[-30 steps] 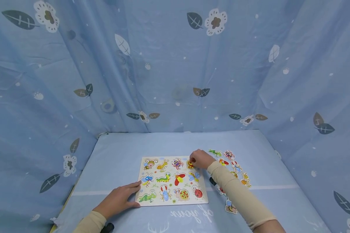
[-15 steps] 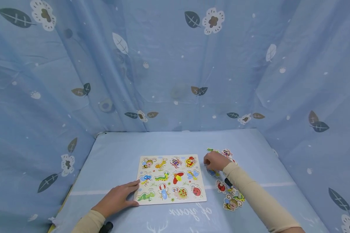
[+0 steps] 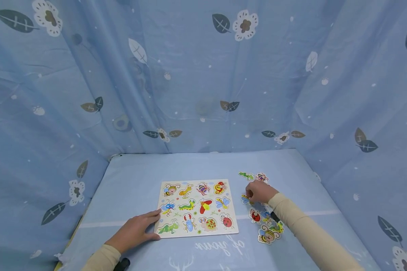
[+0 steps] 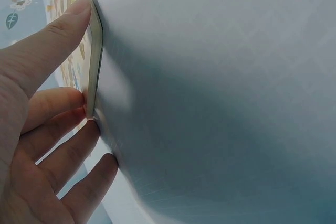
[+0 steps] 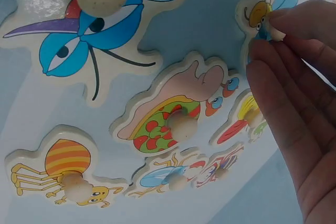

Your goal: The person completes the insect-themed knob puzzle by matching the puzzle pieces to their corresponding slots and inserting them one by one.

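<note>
Right grip (image 3: 260,191) rightward, round blue-winged piece's (image 3: 245,199) knob (image 5: 278,34)

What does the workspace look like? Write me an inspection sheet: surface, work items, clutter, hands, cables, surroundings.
Surface: pale blue tablecloth with a white band and mirrored lettering.
Work items: a board with twelve bug pictures in three rows; loose knobbed pieces grouped to its right, some partly hidden by the right hand.
Clutter: nothing seen, apart from a small dark object at the left wrist and another at the right; cannot tell what they are.
Hands: left hand rests against the board's left edge; right hand pinches a blue-winged piece by its knob.
Cables: nothing seen.
Surroundings: blue curtain with leaf and flower prints, behind and at both sides.
</note>
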`<state>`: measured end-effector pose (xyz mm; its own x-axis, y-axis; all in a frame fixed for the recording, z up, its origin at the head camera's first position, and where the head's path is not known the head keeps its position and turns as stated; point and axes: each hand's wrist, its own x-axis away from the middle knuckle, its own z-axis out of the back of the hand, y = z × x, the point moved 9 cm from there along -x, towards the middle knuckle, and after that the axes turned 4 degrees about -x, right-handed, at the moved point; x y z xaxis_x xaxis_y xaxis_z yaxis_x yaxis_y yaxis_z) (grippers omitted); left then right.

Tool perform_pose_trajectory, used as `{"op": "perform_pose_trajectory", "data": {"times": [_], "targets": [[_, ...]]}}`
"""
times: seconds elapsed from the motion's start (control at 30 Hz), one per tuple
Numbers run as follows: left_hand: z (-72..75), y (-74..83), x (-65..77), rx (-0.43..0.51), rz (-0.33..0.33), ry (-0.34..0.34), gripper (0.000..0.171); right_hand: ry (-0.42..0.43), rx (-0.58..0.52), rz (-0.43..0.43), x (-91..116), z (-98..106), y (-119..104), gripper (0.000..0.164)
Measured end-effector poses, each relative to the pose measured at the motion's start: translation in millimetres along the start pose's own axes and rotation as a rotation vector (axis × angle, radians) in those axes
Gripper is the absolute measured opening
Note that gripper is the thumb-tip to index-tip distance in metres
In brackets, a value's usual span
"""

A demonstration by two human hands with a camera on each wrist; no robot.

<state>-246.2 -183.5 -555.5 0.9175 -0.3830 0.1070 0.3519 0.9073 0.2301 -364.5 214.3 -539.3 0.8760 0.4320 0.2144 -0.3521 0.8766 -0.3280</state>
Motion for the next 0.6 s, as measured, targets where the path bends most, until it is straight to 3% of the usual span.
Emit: {"op": "perform_pose_trajectory", "data": {"times": [0.43, 0.6], "targets": [[1.1, 0.5, 0.5, 0.011, -0.012, -0.002, 0.086, -0.009, -0.015, 0.041, 0.0, -0.4, -9.8, 0.017], [-0.4, -0.4, -0.1, 0.009, -0.004, -0.006, 0.086, 0.006, -0.020, 0.117, -5.8, -0.9, -24.5, 0.015]]}}
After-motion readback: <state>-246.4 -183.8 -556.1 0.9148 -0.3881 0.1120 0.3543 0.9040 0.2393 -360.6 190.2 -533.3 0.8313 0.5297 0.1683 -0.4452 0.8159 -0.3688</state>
